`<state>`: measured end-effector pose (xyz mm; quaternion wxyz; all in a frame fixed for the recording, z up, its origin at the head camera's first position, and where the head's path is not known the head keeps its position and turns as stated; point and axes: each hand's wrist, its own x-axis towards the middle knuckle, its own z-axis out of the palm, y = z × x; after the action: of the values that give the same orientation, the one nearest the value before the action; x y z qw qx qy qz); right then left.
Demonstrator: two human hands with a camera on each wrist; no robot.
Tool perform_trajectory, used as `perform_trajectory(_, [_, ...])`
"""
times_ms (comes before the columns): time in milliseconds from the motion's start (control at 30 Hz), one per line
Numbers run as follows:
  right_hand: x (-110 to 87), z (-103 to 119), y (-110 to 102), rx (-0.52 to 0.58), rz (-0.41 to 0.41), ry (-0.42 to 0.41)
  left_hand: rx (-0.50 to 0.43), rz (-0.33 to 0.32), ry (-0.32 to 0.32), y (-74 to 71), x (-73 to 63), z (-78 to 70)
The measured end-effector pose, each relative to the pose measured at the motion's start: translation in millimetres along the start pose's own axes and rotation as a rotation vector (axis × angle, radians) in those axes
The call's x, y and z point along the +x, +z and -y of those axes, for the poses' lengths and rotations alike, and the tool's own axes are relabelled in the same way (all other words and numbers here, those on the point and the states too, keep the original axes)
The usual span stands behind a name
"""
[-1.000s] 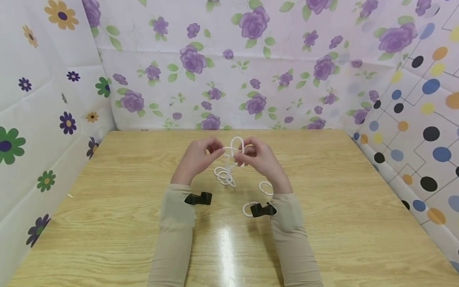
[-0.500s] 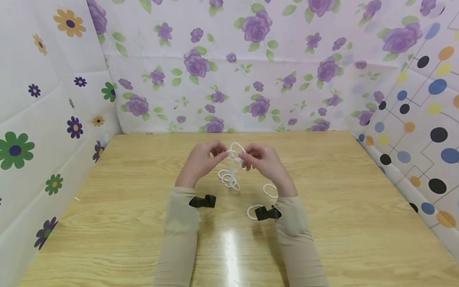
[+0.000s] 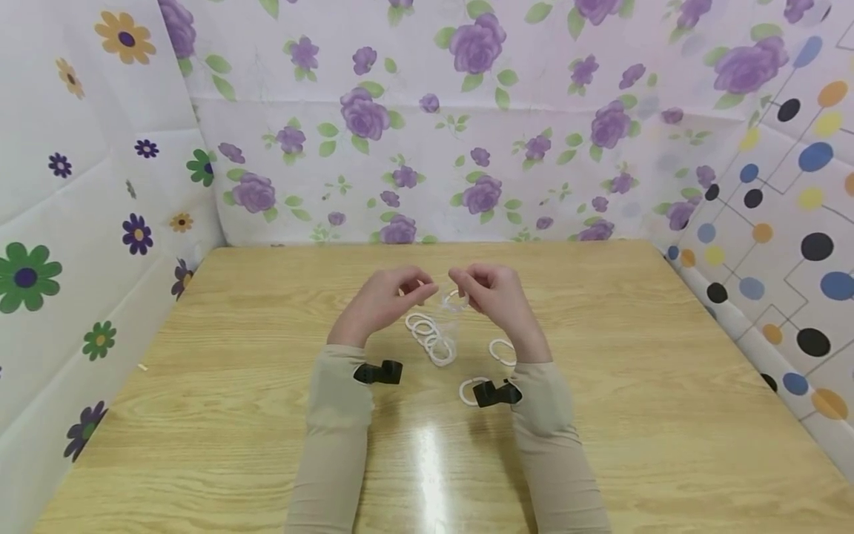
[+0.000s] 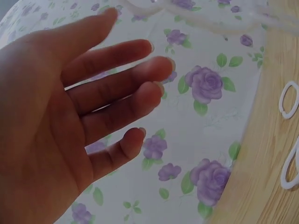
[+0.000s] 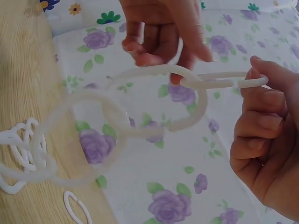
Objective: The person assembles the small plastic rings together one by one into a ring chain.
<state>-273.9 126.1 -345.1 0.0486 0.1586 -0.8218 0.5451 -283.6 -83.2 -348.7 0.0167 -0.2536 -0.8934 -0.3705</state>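
Observation:
In the right wrist view, my right hand [image 5: 268,126] pinches the end of a white plastic C-shaped link [image 5: 219,84] between thumb and forefinger. Through it hooks a second link [image 5: 202,105], and blurred links trail on from there toward the table. From the head, my right hand [image 3: 497,300] is raised at the centre, with the chain's lower part bunched on the table as linked rings [image 3: 430,337]. My left hand [image 3: 387,300] hovers just left of it. Its fingers [image 4: 117,79] are spread and relaxed in the left wrist view, holding nothing.
Two separate white rings lie on the wooden table [image 3: 220,415]: one ring [image 3: 494,352] by my right wrist, another ring [image 3: 465,393] nearer me, partly behind the black wrist camera [image 3: 497,394]. Patterned cloth walls [image 3: 414,133] stand at the back and both sides.
My left hand has let go of the chain and parted slightly from the right. The upper links swing down below my right hand, and the bunch on the table has spread toward me.

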Motion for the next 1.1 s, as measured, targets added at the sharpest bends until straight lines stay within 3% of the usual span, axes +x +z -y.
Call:
perform_trajectory(233, [2.7,0,4,-0.002,0.077,-0.002,-0.007,0.041,0.08,5.9,5.8,-7.2])
perform_trajectory(433, [6.8,-5,4,-0.016,0.068,-0.01,0.004,0.016,0.108,6.7,6.8,-6.4])
perform_trajectory(533, [11.7,-18,3,-0.053,0.048,-0.005,0.007,-0.031,0.08,4.3,5.3,-2.0])
perform_trajectory(600, [13.8,-30,2,-0.144,0.063,0.032,-0.006,-0.066,0.055,2.4,4.0,1.3])
perform_trajectory(767, [14.7,-64,4,-0.416,0.204,0.112,-0.051,-0.172,0.011,-1.9,0.7,4.7])
perform_trajectory(900, [13.9,-78,12,-0.427,0.3,0.121,-0.049,-0.238,-0.03,-3.0,-0.8,5.4])
perform_trajectory(1100, [11.8,-88,21,-0.444,0.375,0.08,-0.061,-0.257,-0.071,-4.0,-3.1,5.7])
